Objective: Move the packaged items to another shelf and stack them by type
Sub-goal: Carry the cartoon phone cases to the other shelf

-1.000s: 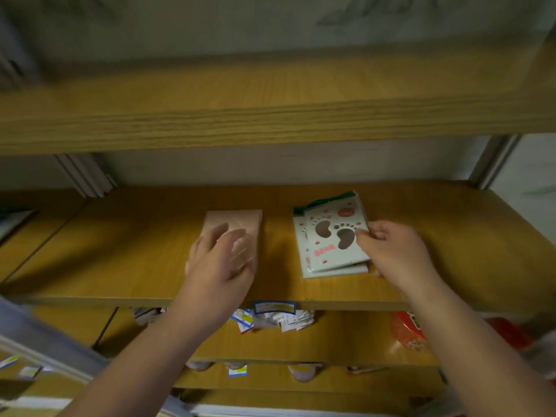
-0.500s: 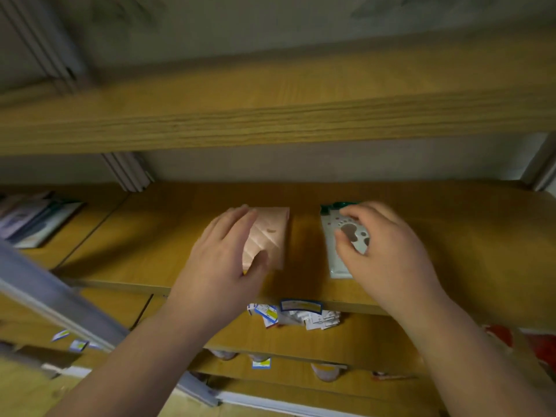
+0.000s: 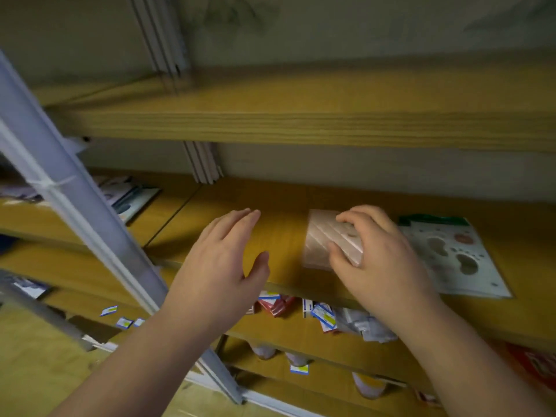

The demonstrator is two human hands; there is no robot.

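Shelf (image 3: 282,236): right hand (image 3: 382,257) grips upright pink packet (image 3: 322,239).

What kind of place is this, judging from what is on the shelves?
Probably a small shop or its stockroom. Wooden shelves stand in tiers. Small price-type labels hang on a lower shelf edge, and packaged goods lie flat: a pink packet under the right hand and a footprint-patterned pack.
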